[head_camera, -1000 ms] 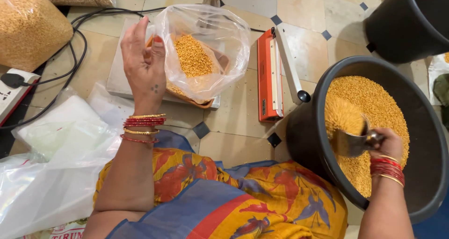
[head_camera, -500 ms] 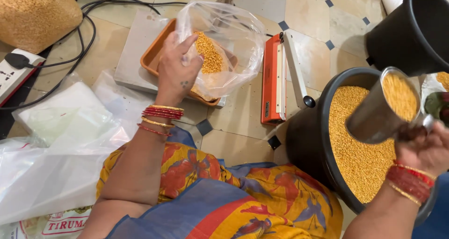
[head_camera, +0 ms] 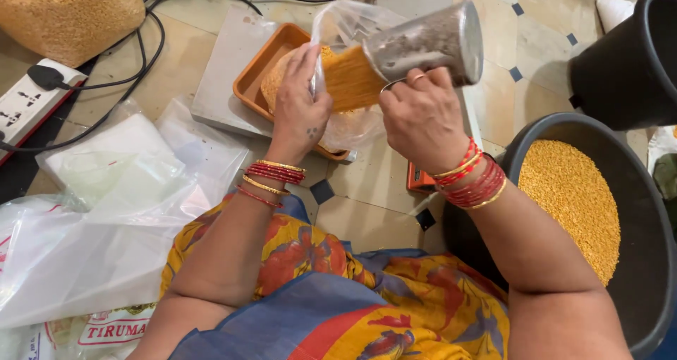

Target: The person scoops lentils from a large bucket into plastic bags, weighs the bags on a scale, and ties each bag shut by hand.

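My right hand point(head_camera: 417, 117) grips a steel cup point(head_camera: 425, 44) by its handle and tips it sideways, so yellow split lentils point(head_camera: 347, 80) stream out into a clear plastic bag point(head_camera: 345, 23). My left hand point(head_camera: 300, 106) pinches the bag's near edge and holds its mouth open. The bag rests in an orange tray point(head_camera: 262, 67) on a flat grey weighing scale point(head_camera: 226, 64). A black tub point(head_camera: 649, 261) full of the same lentils point(head_camera: 572, 194) stands at my right.
A pile of clear plastic bags point(head_camera: 106, 212) lies at the left. A power strip point(head_camera: 32, 99) with black cables and a big sack of lentils point(head_camera: 70, 11) lie at the upper left. An orange heat sealer point(head_camera: 422, 180) shows under my right wrist. A second black bucket point(head_camera: 631, 57) stands upper right.
My right hand has lifted the filled cup out of the tub, carried it left over the bag and tipped it. My left hand moved from beside the bag onto its edge.
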